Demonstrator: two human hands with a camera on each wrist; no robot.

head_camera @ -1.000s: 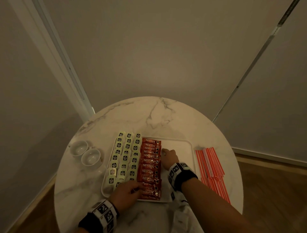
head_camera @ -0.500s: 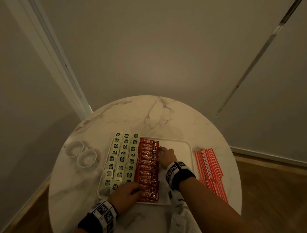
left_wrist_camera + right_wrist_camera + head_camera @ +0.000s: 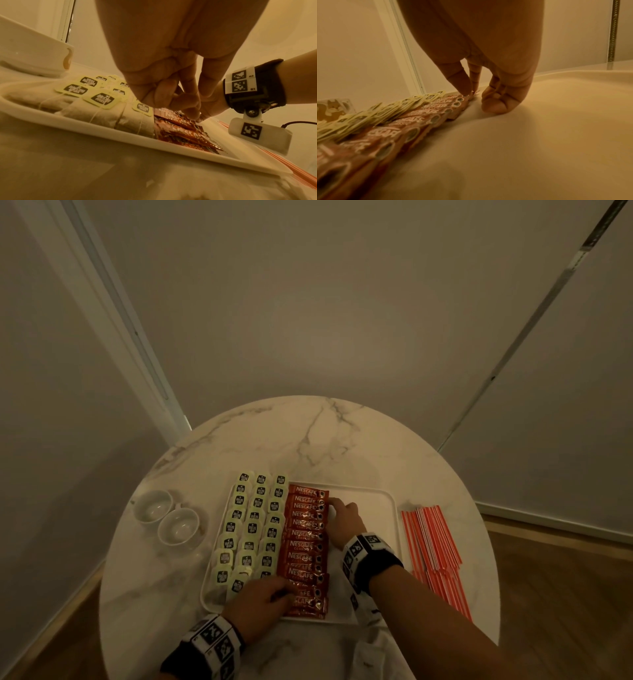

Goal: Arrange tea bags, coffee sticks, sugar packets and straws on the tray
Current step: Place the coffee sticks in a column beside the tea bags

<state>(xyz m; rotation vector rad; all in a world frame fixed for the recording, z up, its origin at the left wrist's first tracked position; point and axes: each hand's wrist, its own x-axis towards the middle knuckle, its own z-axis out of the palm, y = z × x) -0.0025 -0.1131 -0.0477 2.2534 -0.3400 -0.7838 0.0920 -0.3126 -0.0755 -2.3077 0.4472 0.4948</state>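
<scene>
Head view: a round white marble table (image 3: 342, 440) stands in a corner of plain pale walls, wooden floor below. On it a white rectangular tray (image 3: 383, 501) carries three columns of yellow-tagged tea bags (image 3: 257, 529) and a column of red Nescafé coffee sticks (image 3: 306, 546). Red-and-white striped straws (image 3: 435, 546) lie on the table beside the tray, two white cups (image 3: 168, 517) opposite. The left hand (image 3: 263, 601) rests curled fingers on the near sticks; the right hand (image 3: 346, 517) pinches a far stick's end.

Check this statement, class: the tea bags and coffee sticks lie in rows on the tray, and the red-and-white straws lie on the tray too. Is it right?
Not quite. The tea bags and coffee sticks are on the tray, but the straws lie on the table, to the right of the tray. The head view shows it.
</scene>
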